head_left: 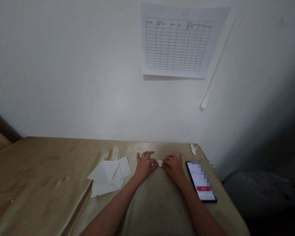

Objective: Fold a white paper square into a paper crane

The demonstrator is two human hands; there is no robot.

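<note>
Small paper piece [160, 163]: between your two hands over the desk [159, 209], apparently mid-fold; exact creases too small to tell.
Left hand [145, 163]: you pinch its left edge.
Right hand [173, 166]: you pinch its right edge.
Folded paper figure [193, 149]: far right corner, seemingly finished.
Paper sheets [107, 177]: to your left, apparently unused.

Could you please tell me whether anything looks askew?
Yes: the white strip on the wall, right of the gridded sheet, slants, and its lower end looks ragged. The table covering is creased beside the paper pile, whose sheets overlap at uneven angles.
</note>
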